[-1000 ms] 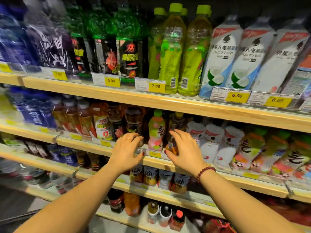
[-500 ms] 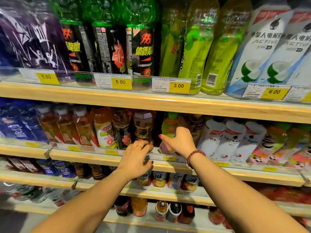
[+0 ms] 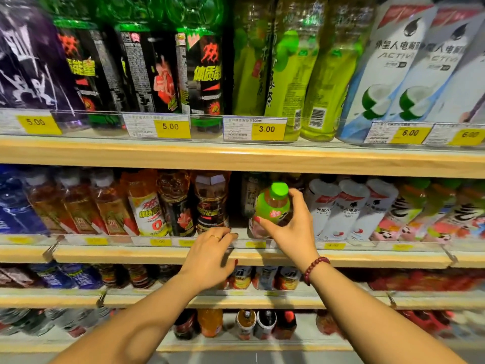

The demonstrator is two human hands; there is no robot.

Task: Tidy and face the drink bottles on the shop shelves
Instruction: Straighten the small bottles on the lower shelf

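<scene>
- The green-capped bottle (image 3: pixel 273 206) stands at the front of the second shelf (image 3: pixel 367 258), near the middle of the row, tilted a little with its cap leaning toward the camera.
- The right hand (image 3: pixel 291 227) grips this bottle around its body, thumb on the left side and fingers wrapped round the right; a red bead bracelet (image 3: pixel 316 269) sits on that wrist.
- The left hand (image 3: pixel 210 258) rests just left of the bottle, fingers curled loosely over the shelf's front edge and the clear price strip (image 3: pixel 160 241); it holds nothing, and a ring shows on one finger.
- Just right of the held bottle stand white bottles (image 3: pixel 351 208) with red labels, and further right, blurred bottles with pink and green prints.
- To its left is a dark gap, then dark bottles (image 3: pixel 210 203) with black and red labels, then amber drinks.
- On the top shelf (image 3: pixel 236 156), black-and-green bottles (image 3: pixel 202 72) stand left of yellow-green tea bottles (image 3: pixel 294 74), with white cartons-shaped bottles (image 3: pixel 385 67) at the right.
- Yellow price tags (image 3: pixel 267 128) line that shelf's edge.
</scene>
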